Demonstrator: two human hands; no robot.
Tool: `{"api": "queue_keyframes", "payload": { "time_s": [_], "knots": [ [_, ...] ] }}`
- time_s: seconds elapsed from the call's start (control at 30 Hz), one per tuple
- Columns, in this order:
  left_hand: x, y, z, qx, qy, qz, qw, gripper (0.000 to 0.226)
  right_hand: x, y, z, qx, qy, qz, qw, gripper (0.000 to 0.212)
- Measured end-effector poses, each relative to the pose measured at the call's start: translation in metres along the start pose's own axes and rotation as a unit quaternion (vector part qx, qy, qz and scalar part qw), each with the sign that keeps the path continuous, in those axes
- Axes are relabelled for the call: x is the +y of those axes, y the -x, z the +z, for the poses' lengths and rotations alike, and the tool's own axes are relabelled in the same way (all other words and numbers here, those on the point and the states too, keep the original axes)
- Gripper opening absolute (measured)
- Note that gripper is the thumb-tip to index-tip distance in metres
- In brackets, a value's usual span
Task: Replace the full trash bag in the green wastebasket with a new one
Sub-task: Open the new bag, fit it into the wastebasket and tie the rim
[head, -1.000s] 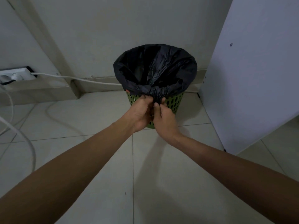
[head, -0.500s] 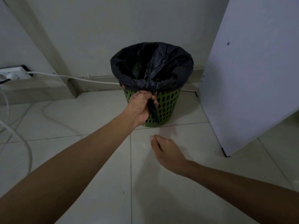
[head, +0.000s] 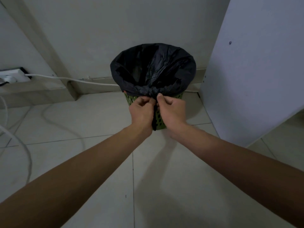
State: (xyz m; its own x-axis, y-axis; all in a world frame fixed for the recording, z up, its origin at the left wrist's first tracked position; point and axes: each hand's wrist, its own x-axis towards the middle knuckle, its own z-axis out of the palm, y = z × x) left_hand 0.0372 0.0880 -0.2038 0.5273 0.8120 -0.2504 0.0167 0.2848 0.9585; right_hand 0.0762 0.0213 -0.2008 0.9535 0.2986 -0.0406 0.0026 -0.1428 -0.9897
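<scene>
A green perforated wastebasket (head: 178, 97) stands on the tiled floor against the wall. A black trash bag (head: 153, 69) lines it, its edge folded over the rim and gathered into a bunch at the near side. My left hand (head: 142, 111) and my right hand (head: 171, 111) are side by side at that bunch, fingers curled, pinching the gathered plastic. A strip of the bag hangs down between the two hands in front of the basket. What lies inside the bag is too dark to tell.
A white panel (head: 256, 71) leans close on the basket's right. A power strip (head: 11, 75) sits on a ledge at the left, its white cable (head: 74, 79) running along the wall to the basket. More cable loops (head: 21, 142) lie on the floor at left.
My right hand, which had dropped away toward the floor half a second ago, has come back up to the bag's gathered edge beside my left hand.
</scene>
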Motion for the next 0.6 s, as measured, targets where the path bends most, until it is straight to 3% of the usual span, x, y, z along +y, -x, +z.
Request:
{"api": "queue_keyframes", "payload": {
  "time_s": [0.13, 0.23, 0.47, 0.6],
  "knots": [
    [-0.005, 0.003, -0.004, 0.023, -0.037, 0.078, 0.996, 0.007, -0.005, 0.011, 0.004, -0.059, -0.025, 0.029, 0.998, 0.027],
    [-0.010, 0.003, -0.010, 0.018, -0.099, 0.156, 0.983, 0.012, -0.006, 0.014, 0.005, -0.083, -0.004, 0.019, 0.996, 0.029],
    [-0.019, 0.003, -0.017, 0.002, -0.207, 0.284, 0.936, 0.009, -0.010, 0.004, 0.005, -0.127, -0.165, 0.195, 0.959, 0.016],
    [-0.018, 0.016, -0.017, -0.007, -0.282, 0.322, 0.903, 0.015, -0.003, -0.001, 0.006, -0.146, -0.216, 0.229, 0.938, 0.016]
  ]
}}
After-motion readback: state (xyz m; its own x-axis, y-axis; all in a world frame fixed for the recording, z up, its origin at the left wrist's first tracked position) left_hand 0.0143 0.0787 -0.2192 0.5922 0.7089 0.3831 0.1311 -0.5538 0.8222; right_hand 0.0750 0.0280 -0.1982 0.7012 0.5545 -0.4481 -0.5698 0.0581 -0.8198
